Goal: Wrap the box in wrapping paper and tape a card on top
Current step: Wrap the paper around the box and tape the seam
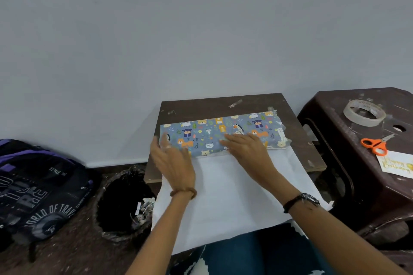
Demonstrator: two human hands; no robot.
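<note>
A long flat box (221, 131) lies across the small brown table (297, 136), covered in blue wrapping paper printed with cartoon animals. The paper's white underside (225, 194) spreads from the box toward me and over the table's near edge. My right hand (243, 146) lies flat on the box's near right part, fingers straight, pressing the paper. My left hand (173, 156), blurred, is at the box's left end with fingers spread. A white greeting card (396, 164) with gold lettering lies on the stool to the right.
A dark plastic stool (348, 163) at the right carries a tape roll (364, 113) and orange-handled scissors (375, 144). Left of the table stand a black-lined waste bin (125, 198) and a dark backpack (38, 187) on the floor. A grey wall is behind.
</note>
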